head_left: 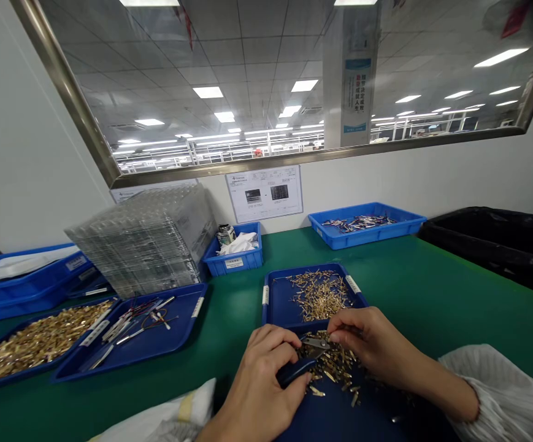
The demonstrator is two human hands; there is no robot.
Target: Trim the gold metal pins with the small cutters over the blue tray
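Observation:
My left hand (259, 380) is closed round a small pair of cutters with dark blue handles (296, 368); the metal jaws (316, 342) point right. My right hand (367, 344) pinches a small brass part at the jaws, fingers pressed together. Both hands hover over a blue tray (275, 294) that holds a heap of small brass pins (319, 294), with more pins (335, 368) scattered under my hands.
A blue tray of brass parts (36, 341) and a blue tray with wires and probes (174, 331) lie left. A stack of clear plastic trays (144, 242), a small blue bin (233, 261), a far blue tray (367, 224) and a black-lined bin (491, 242) stand on the green table (432, 294).

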